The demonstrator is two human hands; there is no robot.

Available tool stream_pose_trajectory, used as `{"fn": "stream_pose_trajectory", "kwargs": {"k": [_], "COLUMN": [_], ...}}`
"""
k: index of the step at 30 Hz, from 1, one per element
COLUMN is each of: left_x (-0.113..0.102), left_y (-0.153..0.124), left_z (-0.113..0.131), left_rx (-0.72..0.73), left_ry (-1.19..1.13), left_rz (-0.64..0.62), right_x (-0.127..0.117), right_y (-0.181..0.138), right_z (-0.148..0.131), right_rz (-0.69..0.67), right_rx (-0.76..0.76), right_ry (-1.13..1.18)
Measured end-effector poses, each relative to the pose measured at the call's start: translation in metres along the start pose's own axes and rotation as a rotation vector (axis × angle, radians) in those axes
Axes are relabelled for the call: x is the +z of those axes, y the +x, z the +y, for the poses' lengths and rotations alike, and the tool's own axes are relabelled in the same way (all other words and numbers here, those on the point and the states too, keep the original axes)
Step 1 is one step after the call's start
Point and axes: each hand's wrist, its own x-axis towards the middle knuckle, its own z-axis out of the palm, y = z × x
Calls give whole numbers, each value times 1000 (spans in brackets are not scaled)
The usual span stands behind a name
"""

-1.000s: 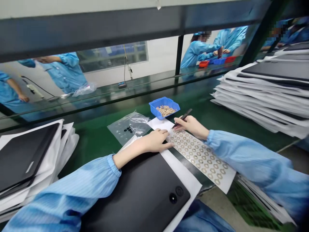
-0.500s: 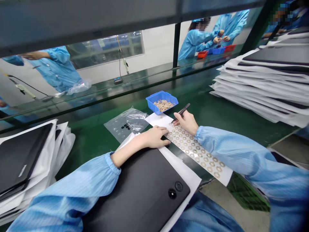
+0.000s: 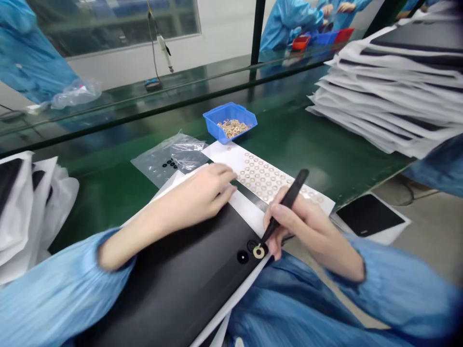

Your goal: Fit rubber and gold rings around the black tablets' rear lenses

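Note:
In my right hand (image 3: pixel 307 217) is a pair of black tweezers (image 3: pixel 289 202), with the tips pointing down at a tan ring (image 3: pixel 258 251). That ring is over the two round camera openings near the corner of a black tablet-like panel (image 3: pixel 173 284); whether it touches the panel I cannot tell. My left hand (image 3: pixel 206 193), fingers stretched out, rests across the panel's far edge and holds nothing. Beyond it lies a white sheet (image 3: pixel 217 153) with rows of tan rings. White wrapping shows under the panel.
A blue bin (image 3: pixel 231 123) of tan rings stands behind the sheet. A clear bag (image 3: pixel 173 156) with small black rings lies to its left. Stacks of wrapped panels (image 3: pixel 383 91) rise at right and left. Co-workers in blue sleeves (image 3: pixel 289 19) stand beyond the bench.
My right hand has moved from the sheet toward me to the panel's corner, with the tweezers and a tan ring. My left hand stays near the panel's far edge. The view has tilted down.

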Motion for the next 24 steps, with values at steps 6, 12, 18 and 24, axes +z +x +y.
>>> {"fn": "stream_pose_trajectory", "kwargs": {"k": [6,12,18,24], "left_x": [9,18,15,24], "left_y": [-77,-69,-65,-73], "left_z": [41,51,53,54], "left_rx": [132,180,160,87], "left_ry": [48,189,203,231], "left_rz": [-63,-183,-231,-174], "right_x": [16,23,23,23], "right_y": [-22,-23,-24,-23], "right_z": [44,48,49,49], "right_rz": [278,331,344,358], "right_rx": [-175,-195,-195,-201], "right_ry": [207,191,189,170]}}
